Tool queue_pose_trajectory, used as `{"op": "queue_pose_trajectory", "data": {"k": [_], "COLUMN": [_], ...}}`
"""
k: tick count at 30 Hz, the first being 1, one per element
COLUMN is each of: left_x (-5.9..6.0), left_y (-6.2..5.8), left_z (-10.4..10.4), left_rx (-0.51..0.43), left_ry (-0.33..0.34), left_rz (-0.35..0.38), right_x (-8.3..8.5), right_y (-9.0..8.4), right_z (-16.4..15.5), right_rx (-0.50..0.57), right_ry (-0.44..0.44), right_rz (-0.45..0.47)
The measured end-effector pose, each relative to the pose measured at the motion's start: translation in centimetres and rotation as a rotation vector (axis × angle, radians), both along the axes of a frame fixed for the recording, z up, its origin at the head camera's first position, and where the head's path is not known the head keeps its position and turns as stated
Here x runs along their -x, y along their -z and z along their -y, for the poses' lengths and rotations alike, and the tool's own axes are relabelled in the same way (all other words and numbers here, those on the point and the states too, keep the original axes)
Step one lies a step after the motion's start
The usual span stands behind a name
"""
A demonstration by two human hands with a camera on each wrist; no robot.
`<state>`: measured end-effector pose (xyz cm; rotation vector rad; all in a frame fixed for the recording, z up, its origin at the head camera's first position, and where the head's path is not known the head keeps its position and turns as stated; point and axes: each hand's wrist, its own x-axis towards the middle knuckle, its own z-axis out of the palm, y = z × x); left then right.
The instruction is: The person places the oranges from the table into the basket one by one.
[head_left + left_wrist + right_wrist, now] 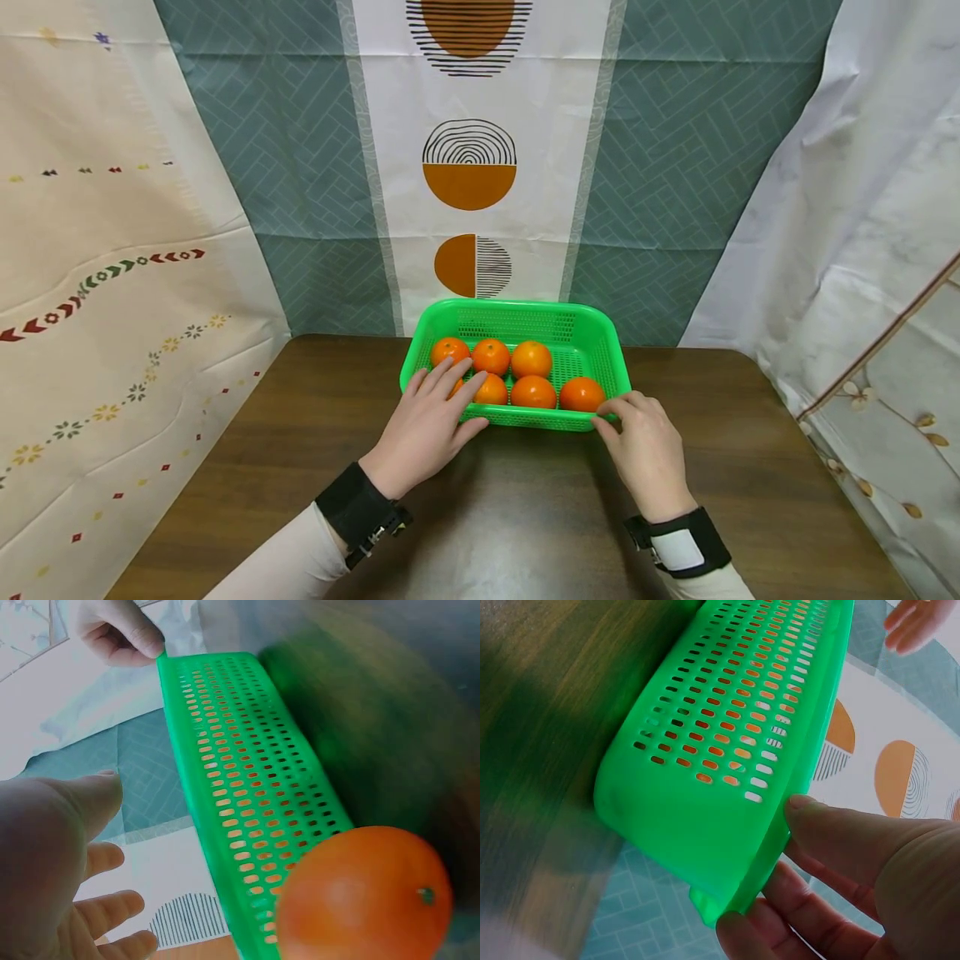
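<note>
A green plastic basket (525, 417) with slotted walls holds several oranges (533, 392). My left hand (426, 429) reaches over the basket's near left part, fingers spread and holding nothing, partly covering the oranges there. In the left wrist view, one orange (364, 896) appears large and close, overlapping the outside of the slotted wall; the head view does not show it apart from the rest. My right hand (647, 442) pinches the rim at the near right corner. The right wrist view shows its thumb (840, 832) on the rim and the other fingers curled at the corner.
The basket stands on a dark brown wooden table (517, 517), toward its back edge. Behind hangs a teal and white patterned cloth (300, 167). A cream cloth (112, 292) borders the left side, and a white marbled cloth (862, 250) the right.
</note>
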<state>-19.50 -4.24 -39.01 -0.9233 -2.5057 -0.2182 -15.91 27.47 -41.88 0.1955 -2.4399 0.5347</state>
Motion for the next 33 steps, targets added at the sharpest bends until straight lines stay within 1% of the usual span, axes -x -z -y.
{"op": "queue_pose_trajectory", "data": {"k": [3,9,14,22,27,33], "left_x": [-0.6,-1.6,-2.3,-3.3,-3.6,-3.7], "left_y": [0.5,1.2,1.9,3.0,3.4,3.8], "left_z": [0.7,2.1,2.8,3.4,3.7,4.0], "left_rx": [-0.002,-0.003,-0.006,-0.015,-0.022,-0.041], "left_ry": [-0.007,-0.046,-0.046,-0.054,-0.064,-0.057], "left_rz": [0.011,0.028,0.034,0.054,0.047,0.036], "right_x": [0.0,0.0,0.0,-0.1,0.0,0.0], "right_y": [0.0,0.0,0.1,0.0,-0.1,-0.1], "right_z": [0.0,0.0,0.0,0.1,0.1,0.1], "right_rx": [-0.001,0.001,0.0,0.0,0.002,0.004], "right_ry": [-0.001,-0.006,-0.005,-0.005,-0.002,0.002], "right_rz": [-0.001,-0.003,-0.01,-0.012,-0.007,0.001]}}
